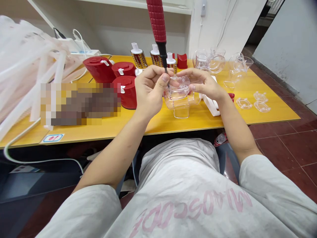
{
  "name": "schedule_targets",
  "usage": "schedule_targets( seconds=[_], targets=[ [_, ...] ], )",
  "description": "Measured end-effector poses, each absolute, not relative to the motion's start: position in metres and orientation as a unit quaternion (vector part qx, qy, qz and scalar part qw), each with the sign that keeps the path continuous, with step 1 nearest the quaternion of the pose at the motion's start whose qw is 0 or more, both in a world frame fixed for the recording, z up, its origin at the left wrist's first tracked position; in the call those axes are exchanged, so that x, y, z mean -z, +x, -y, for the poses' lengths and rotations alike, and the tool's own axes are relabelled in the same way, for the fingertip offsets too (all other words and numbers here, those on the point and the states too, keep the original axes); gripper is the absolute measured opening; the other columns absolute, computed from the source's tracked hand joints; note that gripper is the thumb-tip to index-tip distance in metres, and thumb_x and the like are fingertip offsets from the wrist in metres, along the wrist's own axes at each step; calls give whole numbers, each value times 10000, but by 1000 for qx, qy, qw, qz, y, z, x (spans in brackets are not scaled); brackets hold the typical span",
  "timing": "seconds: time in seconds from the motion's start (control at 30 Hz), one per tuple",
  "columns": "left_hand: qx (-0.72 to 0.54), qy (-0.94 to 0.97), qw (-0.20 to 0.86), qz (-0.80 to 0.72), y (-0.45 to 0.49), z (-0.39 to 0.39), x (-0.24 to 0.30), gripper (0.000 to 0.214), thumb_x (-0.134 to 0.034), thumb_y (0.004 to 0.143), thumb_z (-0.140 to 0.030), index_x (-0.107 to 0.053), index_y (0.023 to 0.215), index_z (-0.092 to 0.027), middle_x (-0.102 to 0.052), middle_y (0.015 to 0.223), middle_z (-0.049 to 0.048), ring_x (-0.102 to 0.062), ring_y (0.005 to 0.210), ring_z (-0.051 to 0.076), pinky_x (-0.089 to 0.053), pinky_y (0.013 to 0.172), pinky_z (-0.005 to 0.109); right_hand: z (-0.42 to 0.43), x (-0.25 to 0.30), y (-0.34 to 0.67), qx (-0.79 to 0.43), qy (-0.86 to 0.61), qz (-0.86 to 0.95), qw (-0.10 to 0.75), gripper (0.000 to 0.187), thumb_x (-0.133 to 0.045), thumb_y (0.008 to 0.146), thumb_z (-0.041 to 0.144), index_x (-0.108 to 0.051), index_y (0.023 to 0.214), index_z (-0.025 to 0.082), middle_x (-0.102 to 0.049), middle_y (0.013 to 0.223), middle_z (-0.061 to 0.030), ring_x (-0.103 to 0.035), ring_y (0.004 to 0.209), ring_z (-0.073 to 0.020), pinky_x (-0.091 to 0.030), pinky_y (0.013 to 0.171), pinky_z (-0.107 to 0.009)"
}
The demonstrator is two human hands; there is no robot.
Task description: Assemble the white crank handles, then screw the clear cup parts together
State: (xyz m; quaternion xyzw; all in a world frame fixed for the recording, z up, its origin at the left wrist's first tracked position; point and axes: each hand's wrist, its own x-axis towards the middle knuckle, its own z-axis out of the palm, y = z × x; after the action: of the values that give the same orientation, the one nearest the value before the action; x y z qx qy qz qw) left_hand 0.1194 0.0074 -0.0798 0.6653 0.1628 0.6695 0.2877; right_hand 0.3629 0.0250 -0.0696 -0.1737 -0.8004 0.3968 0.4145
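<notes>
Both my hands hold a clear plastic housing (177,99) above the yellow table. My left hand (150,89) grips its near left side, with the thumb and fingertips close to the tip of a red-handled screwdriver (157,23). The screwdriver comes down from above, and its black shaft reaches the housing's top edge between my hands. I cannot tell whether my left hand touches the shaft. My right hand (203,84) wraps the housing's right side. A white plastic piece (210,105) lies just beneath my right hand.
On the yellow table (247,115) stand red canisters (125,92), metal grater drums (139,59), clear cups (215,59) and clear rings (244,103). A pixelated patch (80,104) hides part of the table. Long white plastic tubes (24,66) fill the left side.
</notes>
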Motion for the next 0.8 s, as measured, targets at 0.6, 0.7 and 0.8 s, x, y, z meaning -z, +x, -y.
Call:
schedule_targets(
  seconds=[0.6, 0.7, 0.8],
  targets=[
    [-670, 679, 293, -72, 127, -20, 96, 420, -717, 1094, -703, -776, 1085, -287, -813, 983, 16, -831, 1298, 311, -623, 1230, 543, -17, 63, 361, -354, -195, 812, 421, 662, -771, 982, 738, -766, 1436, 256, -802, 1354, -53, -787, 1139, -190, -664, 924, -284],
    [-672, 684, 275, -73, 128, -19, 96, 391, -694, 1124, -658, -796, 1097, -281, -813, 977, 15, -834, 1287, 307, -633, 1219, 535, -14, 56, 360, -295, -209, 828, 429, 742, -629, 1004, 864, -803, 1382, 250, -810, 1391, -85, -770, 1295, -247, -657, 1126, -395],
    [-677, 679, 271, -88, 129, -19, 99, 435, -686, 1110, -706, -795, 1109, -284, -807, 1035, 21, -818, 1329, 336, -660, 1178, 547, -8, 46, 357, -277, -224, 819, 449, 784, -558, 987, 935, -803, 1361, 291, -813, 1405, -91, -768, 1355, -274, -635, 1222, -453]
  ],
)
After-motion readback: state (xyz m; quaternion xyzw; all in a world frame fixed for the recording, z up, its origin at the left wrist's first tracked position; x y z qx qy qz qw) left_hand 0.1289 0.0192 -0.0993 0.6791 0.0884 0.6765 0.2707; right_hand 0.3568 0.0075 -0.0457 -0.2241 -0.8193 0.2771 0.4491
